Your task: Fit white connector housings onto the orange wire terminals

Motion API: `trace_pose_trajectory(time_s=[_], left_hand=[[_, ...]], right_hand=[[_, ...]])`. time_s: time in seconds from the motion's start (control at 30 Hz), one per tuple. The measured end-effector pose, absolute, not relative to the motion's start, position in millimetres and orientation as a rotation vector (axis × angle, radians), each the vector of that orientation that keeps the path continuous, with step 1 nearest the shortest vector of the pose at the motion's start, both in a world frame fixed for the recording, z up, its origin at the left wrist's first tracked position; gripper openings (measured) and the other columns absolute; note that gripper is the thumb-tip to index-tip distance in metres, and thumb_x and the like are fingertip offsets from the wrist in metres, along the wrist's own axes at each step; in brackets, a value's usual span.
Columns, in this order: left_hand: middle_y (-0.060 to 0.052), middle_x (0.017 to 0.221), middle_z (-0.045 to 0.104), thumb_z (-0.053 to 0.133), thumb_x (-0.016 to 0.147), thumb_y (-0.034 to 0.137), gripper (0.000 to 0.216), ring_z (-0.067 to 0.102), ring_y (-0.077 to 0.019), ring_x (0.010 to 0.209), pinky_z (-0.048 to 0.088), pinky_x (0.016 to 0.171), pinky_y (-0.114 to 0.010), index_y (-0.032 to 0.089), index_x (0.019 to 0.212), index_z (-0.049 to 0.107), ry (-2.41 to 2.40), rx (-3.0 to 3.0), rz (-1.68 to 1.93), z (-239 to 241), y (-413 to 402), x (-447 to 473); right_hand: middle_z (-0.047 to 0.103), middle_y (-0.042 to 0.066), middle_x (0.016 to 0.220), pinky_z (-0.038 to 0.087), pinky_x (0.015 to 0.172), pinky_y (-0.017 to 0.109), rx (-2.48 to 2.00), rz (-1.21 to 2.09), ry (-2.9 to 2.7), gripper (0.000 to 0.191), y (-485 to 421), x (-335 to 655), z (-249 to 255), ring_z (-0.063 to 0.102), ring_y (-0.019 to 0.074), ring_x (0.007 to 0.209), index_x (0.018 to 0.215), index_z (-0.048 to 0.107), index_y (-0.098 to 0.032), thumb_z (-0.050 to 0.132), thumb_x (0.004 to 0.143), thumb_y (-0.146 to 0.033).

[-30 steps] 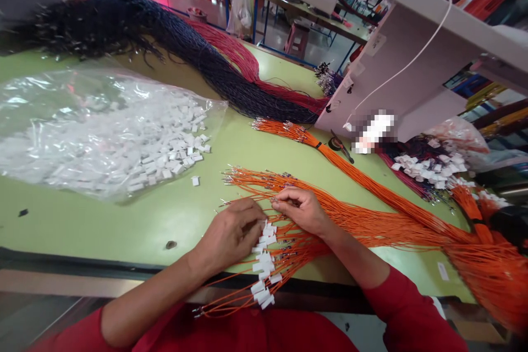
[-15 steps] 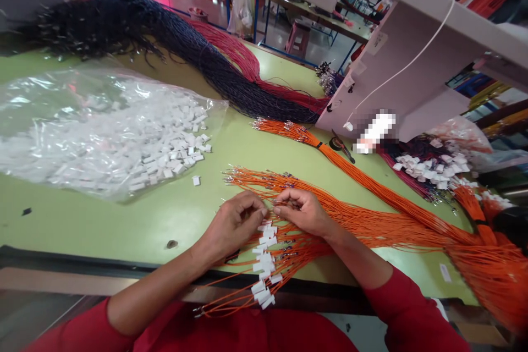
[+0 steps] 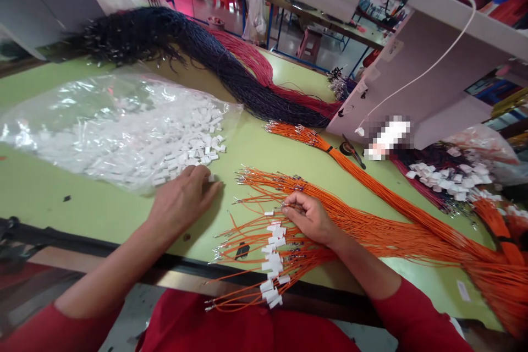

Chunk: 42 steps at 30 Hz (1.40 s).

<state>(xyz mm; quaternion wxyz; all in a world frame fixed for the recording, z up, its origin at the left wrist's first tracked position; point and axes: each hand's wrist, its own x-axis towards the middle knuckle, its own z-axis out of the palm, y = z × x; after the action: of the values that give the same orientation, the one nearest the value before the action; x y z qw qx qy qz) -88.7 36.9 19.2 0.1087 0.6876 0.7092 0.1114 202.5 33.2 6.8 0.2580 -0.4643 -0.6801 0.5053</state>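
My left hand (image 3: pixel 183 198) lies low over the table beside the open end of a clear plastic bag of white connector housings (image 3: pixel 165 137). Its thumb is apart from the curled fingers, and a single white connector housing (image 3: pixel 212 177) shows at the fingertips. With thumb and index finger, my right hand (image 3: pixel 307 217) pinches the metal-tipped end of an orange wire (image 3: pixel 284 206). Just left of those fingertips sits another housing (image 3: pixel 269 213). Below runs a row of white housings (image 3: pixel 274 256) on orange wires, whose loose ends point left.
A bundle of orange wires (image 3: pixel 371 220) spreads to the right. Behind lie dark blue wires (image 3: pixel 231 77) and red wires (image 3: pixel 256 58). Scissors (image 3: pixel 352 153) rest near a grey upright panel (image 3: pixel 412 66). More wires with white housings (image 3: pixel 449 179) are at the right.
My left hand has left the wires and moved left to the loose housing by the bag. My right hand stays at the wires. The view has shifted a little left.
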Motion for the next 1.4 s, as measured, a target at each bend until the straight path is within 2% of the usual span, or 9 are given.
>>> trace_pose_trajectory(time_s=[0.17,0.33,0.43,0.53,0.7,0.93,1.1,1.3,1.4], left_hand=[[-0.014,0.101,0.066,0.038,0.095,0.032,0.028,0.062,-0.0259,0.073,0.035,0.056,-0.033,0.019,0.093,0.063,2.066,2.09,0.391,6.1,42.5,-89.9],[-0.016,0.098,0.067,0.048,0.092,0.037,0.024,0.062,-0.0281,0.071,0.039,0.057,-0.036,0.019,0.098,0.062,2.01,2.101,0.596,1.3,50.0,-90.3],[-0.015,0.092,0.066,0.049,0.093,0.04,0.026,0.061,-0.0273,0.067,0.037,0.056,-0.034,0.018,0.094,0.063,2.015,2.086,0.552,6.2,62.2,-84.9],[-0.012,0.089,0.064,0.047,0.092,0.03,0.022,0.061,-0.0253,0.068,0.036,0.057,-0.032,0.017,0.09,0.064,1.97,2.153,0.441,10.1,70.7,-79.1],[-0.01,0.092,0.063,0.043,0.085,0.017,0.025,0.061,-0.0241,0.075,0.042,0.062,-0.033,0.018,0.098,0.065,1.75,2.291,0.44,7.1,62.1,-82.0],[-0.011,0.091,0.062,0.048,0.089,0.029,0.017,0.06,-0.0256,0.078,0.047,0.071,-0.038,0.021,0.085,0.063,1.724,2.146,0.716,-1.2,54.7,-89.6],[-0.011,0.098,0.061,0.052,0.09,0.034,0.019,0.061,-0.0245,0.08,0.047,0.07,-0.036,0.02,0.095,0.064,1.769,2.127,0.697,-1.9,57.7,-85.3],[-0.01,0.095,0.063,0.047,0.089,0.026,0.02,0.06,-0.0219,0.076,0.046,0.068,-0.035,0.019,0.091,0.066,1.76,2.093,0.771,-6.5,65.1,-85.8],[-0.009,0.087,0.064,0.049,0.088,0.029,0.017,0.06,-0.0227,0.075,0.047,0.068,-0.036,0.021,0.086,0.063,1.704,2.035,0.868,-0.9,62.0,-85.5]], right_hand=[[0.052,-0.003,0.072,0.033,0.055,0.024,-1.204,1.396,-1.829,0.018,32.9,202.8,7.7,0.041,0.0107,0.06,0.087,0.058,-0.018,0.06,0.09,-0.036],[0.052,-0.002,0.07,0.033,0.056,0.024,-1.259,1.385,-1.847,0.021,33.8,203.0,8.7,0.041,0.0114,0.06,0.086,0.059,-0.019,0.061,0.089,-0.039],[0.05,-0.003,0.069,0.032,0.055,0.024,-1.275,1.385,-1.842,0.022,34.1,203.0,8.2,0.039,0.0112,0.059,0.085,0.059,-0.019,0.062,0.089,-0.041],[0.049,-0.003,0.069,0.03,0.054,0.024,-1.27,1.388,-1.837,0.021,34.0,203.3,7.2,0.038,0.0109,0.058,0.085,0.058,-0.019,0.062,0.088,-0.04],[0.047,-0.004,0.068,0.03,0.055,0.024,-1.242,1.427,-1.824,0.021,34.1,203.9,5.9,0.038,0.011,0.059,0.086,0.057,-0.019,0.061,0.089,-0.039],[0.048,-0.004,0.067,0.03,0.055,0.025,-1.248,1.444,-1.796,0.025,34.8,202.1,7.6,0.039,0.0112,0.058,0.084,0.057,-0.019,0.063,0.087,-0.043],[0.048,-0.004,0.067,0.033,0.055,0.024,-1.242,1.433,-1.784,0.025,35.1,201.9,8.9,0.04,0.011,0.058,0.083,0.057,-0.019,0.063,0.087,-0.043],[0.052,-0.003,0.068,0.035,0.055,0.024,-1.244,1.432,-1.709,0.029,35.6,200.6,5.3,0.042,0.0104,0.058,0.083,0.059,-0.019,0.065,0.085,-0.047],[0.056,-0.002,0.069,0.037,0.056,0.024,-1.263,1.428,-1.647,0.031,36.0,200.3,1.6,0.045,0.0108,0.06,0.085,0.062,-0.017,0.068,0.083,-0.048]])
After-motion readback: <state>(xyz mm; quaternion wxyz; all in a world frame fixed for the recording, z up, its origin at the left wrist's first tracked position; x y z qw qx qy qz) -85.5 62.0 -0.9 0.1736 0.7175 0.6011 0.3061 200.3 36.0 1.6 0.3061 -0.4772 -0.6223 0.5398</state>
